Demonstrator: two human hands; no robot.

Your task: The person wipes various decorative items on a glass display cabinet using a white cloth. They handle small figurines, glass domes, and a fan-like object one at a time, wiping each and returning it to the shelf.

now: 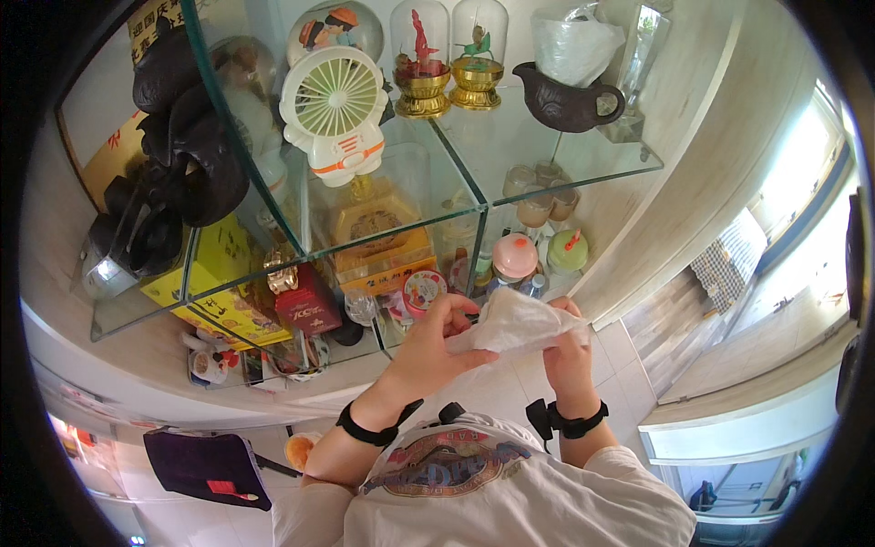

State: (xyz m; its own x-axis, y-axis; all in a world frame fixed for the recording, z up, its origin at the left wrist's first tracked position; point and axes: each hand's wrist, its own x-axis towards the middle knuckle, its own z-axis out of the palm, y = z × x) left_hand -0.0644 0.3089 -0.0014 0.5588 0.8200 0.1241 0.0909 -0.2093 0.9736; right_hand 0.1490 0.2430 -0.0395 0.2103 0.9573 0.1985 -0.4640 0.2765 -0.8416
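A crumpled white cloth or tissue (513, 321) is stretched between my two hands, in front of the glass shelves. My left hand (431, 349) pinches its left end between thumb and fingers. At the other end, my right hand (569, 349) grips the fabric, which partly hides its fingers. Above them on a glass shelf stands a dark clay pitcher (567, 102) with a bundle in thin white plastic (577, 44) in its mouth. Farther left is a white and orange astronaut-shaped fan (338, 109).
Two glass domes (420, 51) on gold bases and a snow globe (366, 31) stand at the back. Glass shelf edges (396, 236) run close above my hands. Lower down are pink (515, 256) and green lidded cups (567, 251), boxes (307, 301) and dark carved figures (198, 150).
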